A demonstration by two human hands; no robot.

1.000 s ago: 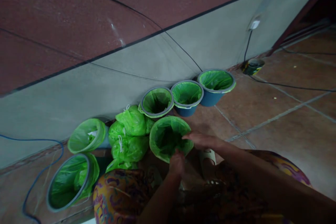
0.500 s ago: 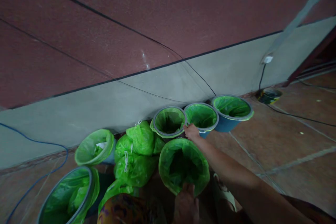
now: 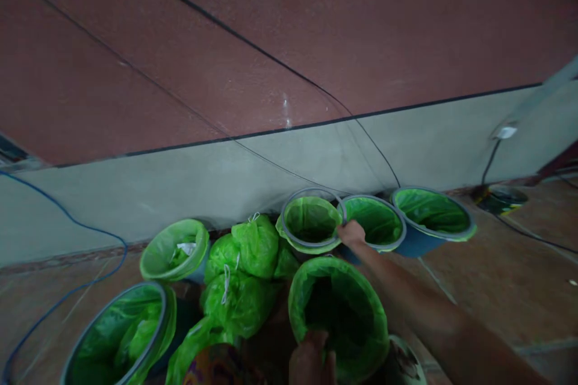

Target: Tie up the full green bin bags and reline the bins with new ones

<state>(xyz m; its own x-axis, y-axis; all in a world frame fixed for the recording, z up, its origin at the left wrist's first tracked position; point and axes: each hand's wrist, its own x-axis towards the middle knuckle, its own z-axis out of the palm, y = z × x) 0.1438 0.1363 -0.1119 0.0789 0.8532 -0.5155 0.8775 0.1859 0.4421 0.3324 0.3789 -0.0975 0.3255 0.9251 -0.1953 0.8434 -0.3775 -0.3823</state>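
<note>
My right hand [image 3: 351, 233] is closed on the grey rim ring [image 3: 344, 212] of a bin by the wall. The ring's far side stands slightly above that bin's green liner [image 3: 311, 216]. My left hand [image 3: 311, 356] grips the near edge of a closer bin [image 3: 382, 319] lined with a green bag, fingers at the inside of the rim. No grey ring shows on this closer bin, and its inside is dark. Two more green-lined bins, a middle one [image 3: 400, 231] and a right one [image 3: 469, 230], stand to the right of my right hand.
Tied green bags [image 3: 244, 289] are heaped left of the closer bin. Further left are a lined bin with white scraps [image 3: 201, 246] and a ringed bin [image 3: 162, 313]. A blue cable [image 3: 67, 213] crosses the left floor. A small bucket [image 3: 503, 197] stands far right.
My right hand has raised the grey ring a little off its bin, so a gap shows at the far side. My left hand stays on the closer bin's rim. The view has shifted left.
</note>
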